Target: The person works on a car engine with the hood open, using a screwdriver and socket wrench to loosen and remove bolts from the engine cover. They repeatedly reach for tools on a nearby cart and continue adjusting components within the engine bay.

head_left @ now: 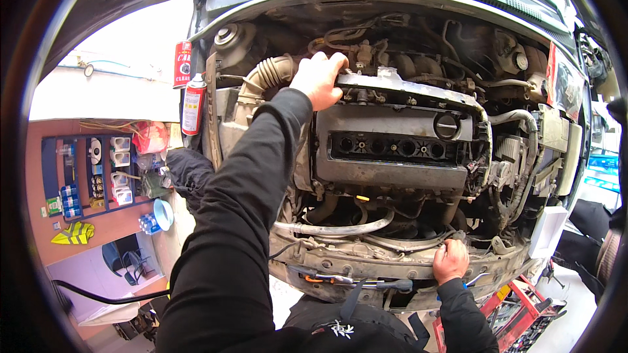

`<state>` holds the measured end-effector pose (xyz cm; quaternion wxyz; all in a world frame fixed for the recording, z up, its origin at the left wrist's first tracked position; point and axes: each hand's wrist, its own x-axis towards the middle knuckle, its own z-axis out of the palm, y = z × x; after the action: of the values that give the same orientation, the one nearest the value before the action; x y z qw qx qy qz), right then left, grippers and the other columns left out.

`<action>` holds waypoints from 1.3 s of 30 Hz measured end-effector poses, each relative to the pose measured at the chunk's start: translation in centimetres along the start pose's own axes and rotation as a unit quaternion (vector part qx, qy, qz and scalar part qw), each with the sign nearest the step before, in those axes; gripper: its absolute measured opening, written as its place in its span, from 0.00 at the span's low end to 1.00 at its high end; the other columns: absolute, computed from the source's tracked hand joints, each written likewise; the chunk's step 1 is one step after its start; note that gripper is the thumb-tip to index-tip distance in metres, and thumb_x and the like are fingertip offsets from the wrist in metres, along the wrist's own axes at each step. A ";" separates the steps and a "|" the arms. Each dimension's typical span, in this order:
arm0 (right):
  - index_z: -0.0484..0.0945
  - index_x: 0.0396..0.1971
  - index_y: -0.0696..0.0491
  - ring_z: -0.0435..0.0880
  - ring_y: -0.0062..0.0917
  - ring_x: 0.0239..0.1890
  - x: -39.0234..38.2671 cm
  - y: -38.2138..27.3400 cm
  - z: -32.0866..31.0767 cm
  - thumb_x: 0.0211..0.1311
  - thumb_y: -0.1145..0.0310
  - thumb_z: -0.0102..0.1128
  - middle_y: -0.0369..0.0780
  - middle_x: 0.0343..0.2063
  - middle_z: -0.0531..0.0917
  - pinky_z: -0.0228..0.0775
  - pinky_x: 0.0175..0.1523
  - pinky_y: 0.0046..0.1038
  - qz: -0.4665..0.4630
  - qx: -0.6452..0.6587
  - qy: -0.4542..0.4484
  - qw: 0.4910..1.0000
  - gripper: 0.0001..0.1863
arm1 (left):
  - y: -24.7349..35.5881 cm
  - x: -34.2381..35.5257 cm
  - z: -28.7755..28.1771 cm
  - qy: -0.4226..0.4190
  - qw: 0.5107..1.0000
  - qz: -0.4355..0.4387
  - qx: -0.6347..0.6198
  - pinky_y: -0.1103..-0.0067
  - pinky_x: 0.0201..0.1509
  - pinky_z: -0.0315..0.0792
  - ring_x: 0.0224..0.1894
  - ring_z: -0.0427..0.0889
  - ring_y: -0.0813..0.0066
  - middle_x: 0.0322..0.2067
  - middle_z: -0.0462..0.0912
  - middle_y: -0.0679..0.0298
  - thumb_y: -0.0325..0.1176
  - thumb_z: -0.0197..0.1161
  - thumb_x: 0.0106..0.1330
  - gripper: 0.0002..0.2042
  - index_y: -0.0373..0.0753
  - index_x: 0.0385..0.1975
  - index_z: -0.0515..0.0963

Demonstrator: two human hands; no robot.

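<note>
Under the raised hood, my left hand (319, 80) reaches to the back left of the engine, between the ribbed intake hose (273, 70) and the end of a silvery rail (412, 85). Its fingers are bent downward, and what they grip is hidden. In front of the rail lies the grey valve cover (386, 121), with a round oil cap (446, 125) and a row of dark wells in its recess. My right hand (451, 261) is closed against the front crossmember (340, 265); anything in it is out of sight.
An orange-and-black tool (353, 281) lies along the front edge. Two spray cans (193, 104) stand at the left fender. A white box (548, 232) sits at the front right corner. Beyond it are a red tool cart (523, 314) and, at left, a wall rack (98, 170).
</note>
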<state>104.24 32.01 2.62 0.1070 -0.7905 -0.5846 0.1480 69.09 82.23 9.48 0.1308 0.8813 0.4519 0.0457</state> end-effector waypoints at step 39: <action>0.83 0.38 0.52 0.85 0.47 0.43 -0.1 -0.2 0.4 0.65 0.67 0.66 0.44 0.36 0.84 0.77 0.48 0.48 -0.001 0.014 0.009 1.000 0.06 | -1.9 -5.8 3.8 0.097 0.976 -0.192 0.020 0.57 0.59 0.82 0.52 0.89 0.45 0.47 0.88 0.50 0.34 0.66 0.76 0.08 0.44 0.50 0.86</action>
<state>103.92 32.01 2.31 0.1241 -0.7895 -0.5823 0.1488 64.92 77.87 5.56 0.0747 0.7720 0.6239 0.0957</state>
